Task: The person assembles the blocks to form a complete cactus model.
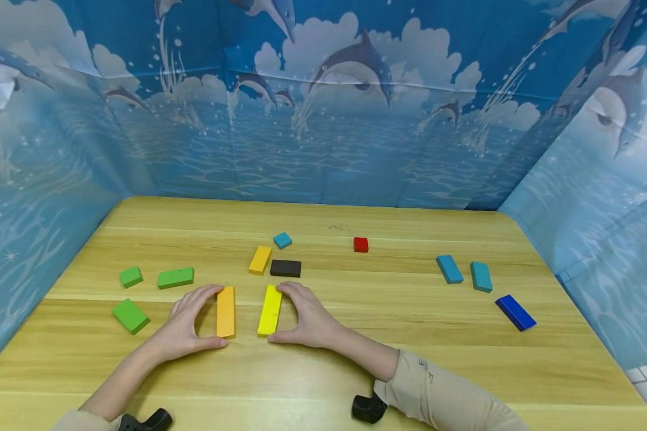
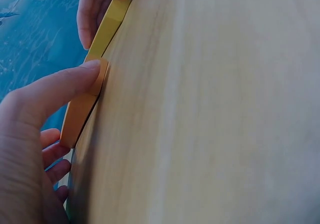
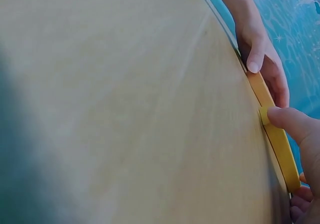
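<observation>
An orange block (image 1: 226, 312) lies lengthwise on the wooden table, pinched at its two ends between the thumb and fingers of my left hand (image 1: 186, 323). To its right, a small gap away, is a yellow block (image 1: 270, 310), which my right hand (image 1: 311, 320) pinches by its ends in the same way. In the left wrist view my thumb presses the near end of the orange block (image 2: 82, 112). The right wrist view has my thumb on the near end of the yellow block (image 3: 281, 151). Both blocks lie flat.
Behind the hands are a black block (image 1: 286, 268), an amber block (image 1: 260, 260), a small blue block (image 1: 283, 240) and a red block (image 1: 360, 245). Green blocks (image 1: 131, 316) lie left; light blue blocks (image 1: 450, 269) and a dark blue one (image 1: 516, 312) lie right. A dolphin-print curtain (image 1: 323, 149) borders the table.
</observation>
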`<state>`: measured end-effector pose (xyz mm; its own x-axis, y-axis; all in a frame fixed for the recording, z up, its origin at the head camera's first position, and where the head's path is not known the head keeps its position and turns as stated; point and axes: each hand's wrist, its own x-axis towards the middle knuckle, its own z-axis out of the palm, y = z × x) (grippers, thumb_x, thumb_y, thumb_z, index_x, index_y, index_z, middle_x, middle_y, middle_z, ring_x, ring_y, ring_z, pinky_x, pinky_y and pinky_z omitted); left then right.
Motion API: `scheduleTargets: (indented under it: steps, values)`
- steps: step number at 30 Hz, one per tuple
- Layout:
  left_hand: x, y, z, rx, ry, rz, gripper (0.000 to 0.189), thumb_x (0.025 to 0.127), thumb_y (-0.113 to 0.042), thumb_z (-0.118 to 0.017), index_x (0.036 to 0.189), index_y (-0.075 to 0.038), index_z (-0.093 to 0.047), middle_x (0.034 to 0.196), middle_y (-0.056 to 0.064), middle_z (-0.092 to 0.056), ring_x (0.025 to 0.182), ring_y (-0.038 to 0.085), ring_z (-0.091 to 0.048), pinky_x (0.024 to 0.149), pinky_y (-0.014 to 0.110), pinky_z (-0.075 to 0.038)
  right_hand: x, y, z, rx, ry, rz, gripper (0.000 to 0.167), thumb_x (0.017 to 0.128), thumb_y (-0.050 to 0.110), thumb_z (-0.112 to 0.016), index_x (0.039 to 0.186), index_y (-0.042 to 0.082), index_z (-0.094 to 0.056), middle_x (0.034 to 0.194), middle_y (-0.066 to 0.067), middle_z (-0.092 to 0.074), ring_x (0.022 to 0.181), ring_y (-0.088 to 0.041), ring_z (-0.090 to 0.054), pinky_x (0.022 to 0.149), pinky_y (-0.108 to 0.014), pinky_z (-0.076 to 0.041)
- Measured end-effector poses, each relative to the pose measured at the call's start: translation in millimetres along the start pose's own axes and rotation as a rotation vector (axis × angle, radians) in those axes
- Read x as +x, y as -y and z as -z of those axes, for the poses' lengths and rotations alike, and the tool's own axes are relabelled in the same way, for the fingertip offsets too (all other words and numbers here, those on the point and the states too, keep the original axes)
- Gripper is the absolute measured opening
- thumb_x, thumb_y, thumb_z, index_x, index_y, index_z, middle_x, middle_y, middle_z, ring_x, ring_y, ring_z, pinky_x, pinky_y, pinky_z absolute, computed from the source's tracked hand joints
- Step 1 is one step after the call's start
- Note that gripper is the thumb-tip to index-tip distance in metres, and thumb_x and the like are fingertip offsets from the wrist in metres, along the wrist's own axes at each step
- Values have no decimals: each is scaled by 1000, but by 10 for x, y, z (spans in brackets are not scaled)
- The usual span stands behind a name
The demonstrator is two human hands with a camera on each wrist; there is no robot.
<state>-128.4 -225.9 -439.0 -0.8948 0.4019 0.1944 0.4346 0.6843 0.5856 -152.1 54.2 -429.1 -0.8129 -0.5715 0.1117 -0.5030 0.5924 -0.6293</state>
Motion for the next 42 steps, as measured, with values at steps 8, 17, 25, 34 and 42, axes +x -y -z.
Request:
scheduleTargets:
  steps: [8, 17, 25, 34, 42]
  values:
    - [3, -13, -5, 1, -7, 4, 93, 64, -41, -80, 137, -4, -35, 138, 18, -35, 125, 38, -27, 94, 56, -17, -3, -36, 24, 77, -38, 19, 84, 65, 36, -81, 133, 6, -40, 137, -9, -38, 126, -22, -38, 103, -38, -32]
    - [14, -24, -9, 2, 4, 6, 93, 64, -41, -79, 137, -5, -34, 138, 17, -34, 125, 37, -27, 95, 55, -17, -279, -175, 337, 152, -67, 8, 84, 62, 28, -83, 133, 14, -41, 140, -6, -36, 124, -21, -39, 100, -42, -35]
    - [12, -26, -9, 2, 8, 20, 93, 65, -42, -79, 137, -6, -34, 139, 18, -33, 125, 38, -26, 94, 55, -17, -709, -366, 546, 149, -72, 58, 85, 62, 28, -83, 134, 16, -40, 139, -7, -37, 124, -20, -39, 98, -44, -37]
    - [8, -10, -11, 5, 5, 16, 93, 64, -42, -79, 137, -6, -34, 138, 17, -34, 125, 37, -27, 94, 54, -17, -1109, -507, 573, 82, -57, 50, 85, 64, 36, -81, 135, 19, -39, 136, 1, -38, 124, -18, -38, 99, -43, -36]
    - [9, -9, -7, 5, 7, 14, 93, 64, -41, -79, 137, -6, -34, 138, 17, -34, 125, 37, -27, 93, 54, -17, -1293, -506, 605, 80, -58, 43, 83, 63, 32, -83, 134, 18, -41, 135, 2, -40, 121, -19, -41, 97, -37, -38]
